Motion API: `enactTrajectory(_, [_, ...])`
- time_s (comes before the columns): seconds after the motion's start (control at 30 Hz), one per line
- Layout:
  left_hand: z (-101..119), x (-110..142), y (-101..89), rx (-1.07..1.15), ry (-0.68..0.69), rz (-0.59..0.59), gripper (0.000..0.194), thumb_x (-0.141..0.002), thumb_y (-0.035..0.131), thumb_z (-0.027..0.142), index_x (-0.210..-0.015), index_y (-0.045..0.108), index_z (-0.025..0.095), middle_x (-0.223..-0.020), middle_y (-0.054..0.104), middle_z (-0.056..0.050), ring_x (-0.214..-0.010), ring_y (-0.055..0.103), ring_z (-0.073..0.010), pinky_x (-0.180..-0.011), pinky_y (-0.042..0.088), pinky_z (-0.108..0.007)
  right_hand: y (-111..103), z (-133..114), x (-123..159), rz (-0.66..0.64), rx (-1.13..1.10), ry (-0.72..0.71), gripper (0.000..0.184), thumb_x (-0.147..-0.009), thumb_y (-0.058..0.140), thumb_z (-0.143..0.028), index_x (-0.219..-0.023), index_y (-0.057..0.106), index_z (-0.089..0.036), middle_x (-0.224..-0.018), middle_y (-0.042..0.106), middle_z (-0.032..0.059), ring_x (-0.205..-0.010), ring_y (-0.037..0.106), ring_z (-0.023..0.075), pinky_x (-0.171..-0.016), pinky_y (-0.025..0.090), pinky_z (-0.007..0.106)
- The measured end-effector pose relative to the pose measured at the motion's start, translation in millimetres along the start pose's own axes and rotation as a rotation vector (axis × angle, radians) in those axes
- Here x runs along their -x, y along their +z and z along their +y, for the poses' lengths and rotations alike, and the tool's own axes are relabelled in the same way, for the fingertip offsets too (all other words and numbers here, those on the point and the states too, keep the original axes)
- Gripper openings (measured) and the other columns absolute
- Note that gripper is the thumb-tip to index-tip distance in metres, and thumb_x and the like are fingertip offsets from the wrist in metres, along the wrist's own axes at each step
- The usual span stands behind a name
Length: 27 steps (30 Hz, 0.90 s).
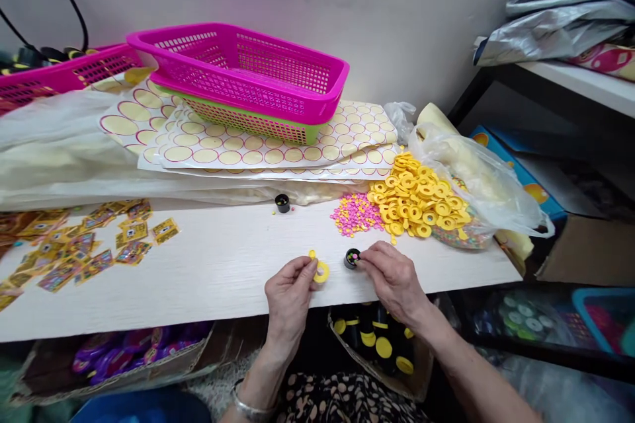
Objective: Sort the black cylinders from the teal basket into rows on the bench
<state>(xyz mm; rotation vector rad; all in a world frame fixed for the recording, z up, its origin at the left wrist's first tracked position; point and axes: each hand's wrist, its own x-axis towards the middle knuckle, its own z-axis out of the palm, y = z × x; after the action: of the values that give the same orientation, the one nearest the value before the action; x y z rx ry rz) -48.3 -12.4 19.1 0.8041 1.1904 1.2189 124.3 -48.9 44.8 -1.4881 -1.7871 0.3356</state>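
My left hand (292, 287) pinches a yellow plastic ring (323, 271) with a small tab, held just above the table's front part. Between the fingertips of my right hand (394, 275) is the side of a small black cup (349, 264), upright with a few pink and green pellets inside. Farther back stands another black cup (282, 205), with a few loose pellets beside it. A heap of yellow rings (421, 198) lies beyond my right hand, next to a spread of pink and yellow pellets (354, 215).
Magenta and green baskets (238, 79) sit on sheets of round stickers (218, 155) along the wall. Small gold packets (74, 254) cover the table's left end. A plastic bag (476, 178) lies at the right. Below the edge, a box holds black containers with yellow lids (383, 347).
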Motion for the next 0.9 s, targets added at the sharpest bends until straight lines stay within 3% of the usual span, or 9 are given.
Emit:
enactTrajectory(0.1, [6.7,24.4,10.3,0.172,-0.145,-0.05,0.024,-0.06,0.079,0.025,-0.077,0.068,0.013,-0.06,0.063,0.0,-0.044,0.049,-0.0041,-0.039,0.036,-0.013,7.8,-20.0,22.3,0.067,-0.11,0.013,0.017,-0.085,0.057,-0.018,-0.102,0.058,-0.016,-0.087,0.057,0.0074,-0.081,0.055,0.0182,-0.07,0.047,0.031])
enactTrajectory(0.2, [10.6,47.1,21.4,0.308,-0.291,-0.118,0.022,-0.056,0.081,0.022,-0.071,0.068,0.012,-0.063,0.065,-0.002,-0.054,0.058,-0.0076,-0.051,0.046,-0.015,17.5,-34.1,41.4,0.06,-0.226,0.025,0.032,-0.082,0.06,-0.015,-0.113,0.053,-0.016,-0.095,0.057,0.0085,-0.087,0.056,0.0185,-0.073,0.05,0.03])
enactTrajectory(0.37, [11.5,55.8,33.5,0.413,-0.421,-0.117,0.022,-0.05,0.083,0.015,-0.064,0.067,0.011,-0.065,0.067,-0.003,-0.06,0.061,-0.0095,-0.057,0.048,-0.017,18.9,-34.5,49.9,0.062,-0.151,-0.008,0.038,-0.084,0.051,-0.01,-0.122,0.05,-0.016,-0.102,0.056,0.012,-0.094,0.056,0.0205,-0.077,0.051,0.031])
enactTrajectory(0.47, [11.7,51.3,38.4,0.418,-0.44,-0.107,0.023,-0.048,0.083,0.014,-0.064,0.066,0.012,-0.062,0.066,-0.001,-0.057,0.06,-0.0091,-0.055,0.047,-0.017,13.0,-30.6,43.9,0.071,-0.125,0.057,0.035,-0.084,0.051,-0.012,-0.119,0.051,-0.015,-0.091,0.058,0.009,-0.081,0.058,0.0186,-0.068,0.052,0.029])
enactTrajectory(0.57, [12.1,47.2,41.6,0.434,-0.436,-0.168,0.021,-0.053,0.082,0.016,-0.067,0.067,0.012,-0.066,0.067,-0.002,-0.061,0.061,-0.0095,-0.06,0.048,-0.018,7.0,-28.0,34.4,0.079,-0.15,0.112,0.023,-0.083,0.052,-0.014,-0.105,0.055,-0.018,-0.08,0.057,0.0039,-0.069,0.056,0.0151,-0.062,0.049,0.026])
enactTrajectory(0.7, [12.5,41.7,41.5,0.416,-0.423,-0.283,0.018,-0.059,0.079,0.018,-0.072,0.068,0.011,-0.072,0.067,-0.003,-0.066,0.061,-0.0108,-0.063,0.048,-0.02,1.3,-28.0,24.6,0.047,-0.223,0.086,0.019,-0.08,0.054,-0.012,-0.097,0.06,-0.019,-0.09,0.057,0.006,-0.081,0.057,0.0164,-0.07,0.049,0.027])
enactTrajectory(0.8, [12.7,36.3,39.8,0.401,-0.418,-0.266,0.016,-0.059,0.079,0.018,-0.069,0.067,0.011,-0.067,0.066,-0.003,-0.061,0.059,-0.0104,-0.059,0.046,-0.02,-0.1,-27.5,21.9,0.01,-0.265,0.12,0.021,-0.079,0.057,-0.013,-0.099,0.061,-0.019,-0.09,0.054,0.0053,-0.08,0.056,0.0152,-0.068,0.048,0.026])
enactTrajectory(0.9, [12.1,29.4,38.3,0.374,-0.388,-0.233,0.019,-0.059,0.078,0.017,-0.074,0.068,0.011,-0.07,0.066,-0.003,-0.059,0.057,-0.0087,-0.055,0.043,-0.019,1.3,-20.3,18.7,0.05,-0.241,0.119,0.022,-0.081,0.057,-0.014,-0.102,0.06,-0.019,-0.089,0.053,0.0046,-0.08,0.055,0.0151,-0.069,0.048,0.027])
